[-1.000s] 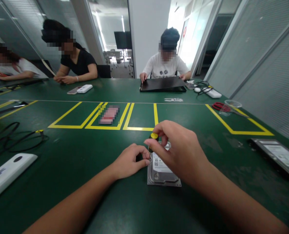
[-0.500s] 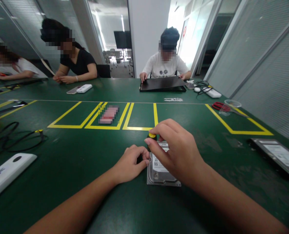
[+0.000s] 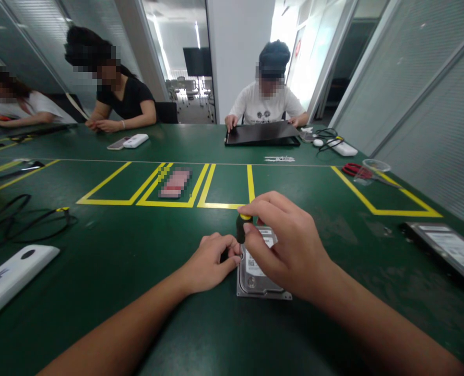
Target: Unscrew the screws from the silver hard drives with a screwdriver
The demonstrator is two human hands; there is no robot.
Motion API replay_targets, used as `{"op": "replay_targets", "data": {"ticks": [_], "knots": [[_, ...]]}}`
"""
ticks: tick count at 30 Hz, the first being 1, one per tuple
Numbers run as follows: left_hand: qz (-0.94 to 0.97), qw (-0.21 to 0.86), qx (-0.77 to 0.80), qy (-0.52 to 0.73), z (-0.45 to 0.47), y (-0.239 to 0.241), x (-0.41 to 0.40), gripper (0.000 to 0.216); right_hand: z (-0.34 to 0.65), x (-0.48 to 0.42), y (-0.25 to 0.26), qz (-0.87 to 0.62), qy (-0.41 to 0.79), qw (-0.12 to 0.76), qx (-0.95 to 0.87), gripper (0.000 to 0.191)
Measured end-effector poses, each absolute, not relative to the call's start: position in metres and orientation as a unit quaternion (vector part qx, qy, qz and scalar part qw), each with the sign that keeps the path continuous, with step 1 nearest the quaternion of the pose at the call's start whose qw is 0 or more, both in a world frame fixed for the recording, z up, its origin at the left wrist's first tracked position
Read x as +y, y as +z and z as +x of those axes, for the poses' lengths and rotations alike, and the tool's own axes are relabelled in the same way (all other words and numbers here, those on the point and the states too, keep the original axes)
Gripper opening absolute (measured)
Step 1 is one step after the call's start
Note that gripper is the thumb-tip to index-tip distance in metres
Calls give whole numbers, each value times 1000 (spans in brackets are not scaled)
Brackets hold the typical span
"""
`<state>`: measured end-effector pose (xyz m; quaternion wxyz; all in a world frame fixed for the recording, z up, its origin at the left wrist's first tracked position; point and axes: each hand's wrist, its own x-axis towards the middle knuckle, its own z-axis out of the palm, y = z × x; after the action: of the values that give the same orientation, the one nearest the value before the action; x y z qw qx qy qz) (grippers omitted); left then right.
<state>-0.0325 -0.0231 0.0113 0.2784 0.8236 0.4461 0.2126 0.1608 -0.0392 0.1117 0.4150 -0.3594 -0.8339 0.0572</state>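
Right hand (image 3: 294, 243): grip closed, pinching screwdriver (image 3: 241, 230), roughly upright at left edge of hard drive (image 3: 257, 286). Left hand (image 3: 210, 262): curled at same edge; whether grip holds anything, cannot tell. Drive lies toward worktop's (image 3: 138, 235) near edge, long axis pointing far edge.

From one head-worn camera, we look forward and down across the green table (image 3: 138, 245) — left hand (image 3: 210, 263) and right hand (image 3: 290, 243) close below.

A hard drive (image 3: 260, 285) gleams in smooth metal (its label (image 3: 254, 265) looks papery) below matt plastic-looking screwdriver handle (image 3: 241, 230); tabletop (image 3: 138, 245) faintly glossy.
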Motion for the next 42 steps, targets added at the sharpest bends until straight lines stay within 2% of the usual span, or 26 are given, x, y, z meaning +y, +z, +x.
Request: {"op": "replay_targets", "data": {"ticks": [4,11,17,21,28,33,42], "knots": [[819,287,445,219,-33,11,-23,14,160,-39,111,-366,55,414,-831,21],[826,285,444,202,-34,12,-22,21,159,-37,106,-374,17,430,-821,11],[826,284,447,194,-33,12,-21,23,158,-36,104,-355,1,453,-817,14],[827,284,442,201,-33,10,-21,22,158,-36,103,-355,9,448,-820,8],[818,289,455,203,-33,10,-22,22,157,-37,102,-348,31,456,-818,20],[824,291,438,210,-32,12,-22,22,157,-37,104,-366,22,460,-809,10],[827,284,437,212,-31,13,-22,17,157,-38,105,-354,23,459,-815,8]]}}
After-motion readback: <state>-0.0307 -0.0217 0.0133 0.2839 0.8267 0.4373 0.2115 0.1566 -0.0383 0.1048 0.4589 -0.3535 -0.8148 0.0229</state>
